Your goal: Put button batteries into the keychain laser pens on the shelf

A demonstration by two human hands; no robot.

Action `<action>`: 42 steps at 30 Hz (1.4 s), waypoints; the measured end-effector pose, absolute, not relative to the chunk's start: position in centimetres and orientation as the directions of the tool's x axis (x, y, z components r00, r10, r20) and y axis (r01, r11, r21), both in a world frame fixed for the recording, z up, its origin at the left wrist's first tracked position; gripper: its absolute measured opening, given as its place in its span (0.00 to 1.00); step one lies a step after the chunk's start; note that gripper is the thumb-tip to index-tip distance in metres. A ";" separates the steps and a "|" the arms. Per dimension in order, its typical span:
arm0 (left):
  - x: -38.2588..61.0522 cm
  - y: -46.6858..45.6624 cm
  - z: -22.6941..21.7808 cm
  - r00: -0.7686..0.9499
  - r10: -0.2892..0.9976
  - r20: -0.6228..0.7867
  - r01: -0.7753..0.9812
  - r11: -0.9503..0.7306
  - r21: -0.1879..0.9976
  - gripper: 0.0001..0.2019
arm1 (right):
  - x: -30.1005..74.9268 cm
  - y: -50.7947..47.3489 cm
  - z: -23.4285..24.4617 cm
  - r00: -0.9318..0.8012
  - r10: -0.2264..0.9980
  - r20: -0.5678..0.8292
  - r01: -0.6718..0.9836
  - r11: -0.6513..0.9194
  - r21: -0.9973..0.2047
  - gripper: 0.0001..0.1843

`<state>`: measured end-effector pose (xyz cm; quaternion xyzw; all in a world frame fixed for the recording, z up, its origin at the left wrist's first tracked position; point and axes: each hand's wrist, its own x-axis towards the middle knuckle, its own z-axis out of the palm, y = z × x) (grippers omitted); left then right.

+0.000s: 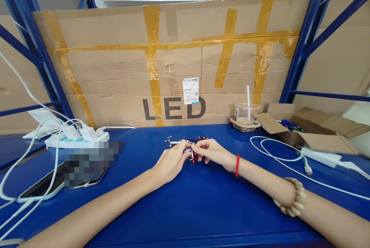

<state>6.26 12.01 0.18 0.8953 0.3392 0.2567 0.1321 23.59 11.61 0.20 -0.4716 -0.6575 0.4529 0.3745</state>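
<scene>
Between the thumb and fingers of my left hand (169, 163) is a small silver cylinder (187, 150), shaped like a keychain torch. My right hand (215, 151) is closed in a pinch at the cylinder's right end; what its fingertips grip is too small to make out. Behind and under the fingers lies a pile of red and silver pieces with rings (194, 158), partly hidden by both hands. Another silver cylinder (174, 144) rests just beyond my left hand. Several small round discs (168, 139), like button cells, lie to its left on the blue table (185, 209).
At left are a white power strip (98, 140) with plugs and cables, and a phone (43, 186) beside a blurred patch. At right stand a plastic cup (245, 113) with a straw, an open cardboard box (326, 140) and a white cable (277, 159). A taped cardboard sheet (115, 86) closes off the back.
</scene>
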 end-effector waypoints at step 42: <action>6.6 11.9 -0.4 0.500 0.632 0.592 0.466 -0.772 0.431 0.12 | 21.3 10.6 -0.3 -0.388 0.899 0.204 -0.180 0.143 -0.973 0.30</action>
